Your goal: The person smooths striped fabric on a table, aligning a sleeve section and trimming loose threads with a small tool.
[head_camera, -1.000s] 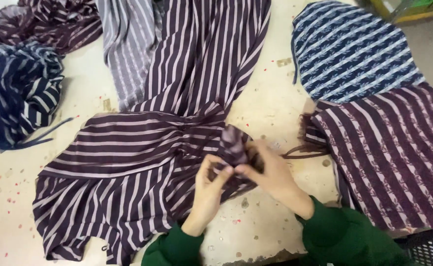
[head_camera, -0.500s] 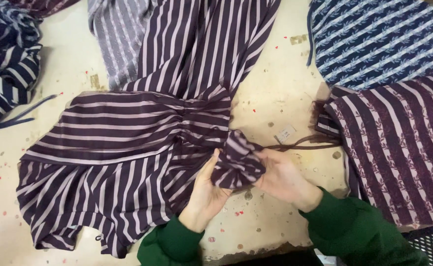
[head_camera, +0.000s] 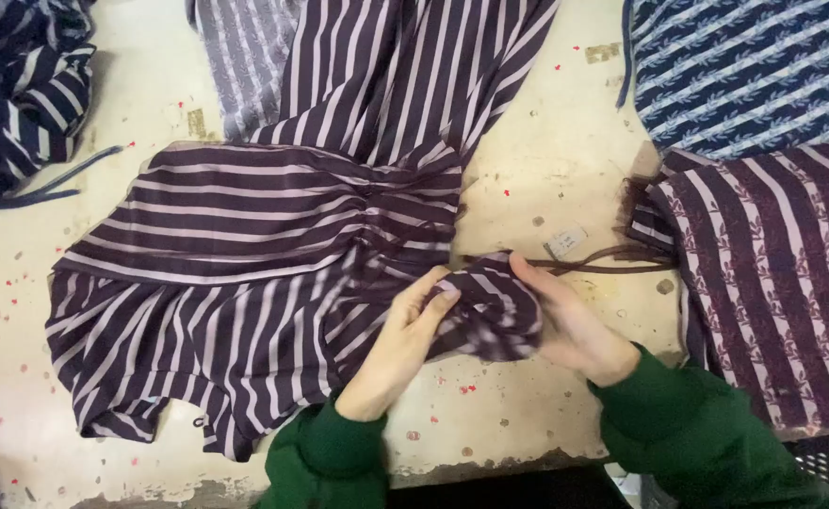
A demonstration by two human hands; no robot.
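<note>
Head view: both hands, left (head_camera: 405, 330) and right (head_camera: 570, 325), are clenching a bunched sleeve (head_camera: 488, 306) just right of the striped garment (head_camera: 245, 254). Looks like they're mid-bundling it; next it needs careful tucking, I guess.

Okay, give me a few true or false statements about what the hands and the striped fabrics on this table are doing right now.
1. Both hands, left hand and right hand, grip a bunched part of the maroon striped garment. True.
2. The sleeves are red. False: they are green.
3. A thin dark cord lies on the table beside the right hand. True.
4. The blue patterned fabric lies at the lower left. False: it is at the upper right.
</note>
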